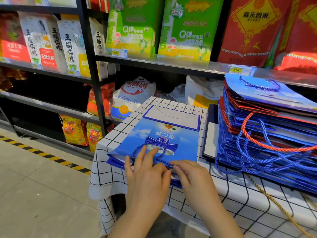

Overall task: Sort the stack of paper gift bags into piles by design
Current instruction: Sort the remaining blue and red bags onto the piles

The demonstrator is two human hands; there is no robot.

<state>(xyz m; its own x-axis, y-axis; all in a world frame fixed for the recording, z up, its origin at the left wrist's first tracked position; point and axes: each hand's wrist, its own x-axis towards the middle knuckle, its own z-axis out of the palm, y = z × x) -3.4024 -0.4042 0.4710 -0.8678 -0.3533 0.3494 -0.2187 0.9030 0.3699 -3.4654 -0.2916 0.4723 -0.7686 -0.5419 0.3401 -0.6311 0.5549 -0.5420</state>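
A flat light-blue gift bag [159, 134] with a printed can design lies on top of a small pile at the table's left end. Its blue rope handle [161, 152] points toward me. My left hand [145, 170] rests on the bag's near edge with fingers straight, fingertips touching the handle. My right hand [192, 176] lies beside it, fingers bent over the bag's near edge. A tall stack of blue and red gift bags [267, 134] sits at the right, blue and orange-red rope handles hanging over its front. A dark-blue bag [210, 133] lies between pile and stack.
The table wears a white cloth with a black grid [223, 203]. Black store shelves behind hold rice sacks [132, 28] and flour bags [130, 97]. A yellow cord [277, 206] trails across the cloth at the right. Tiled floor with a yellow-black stripe [51, 157] lies to the left.
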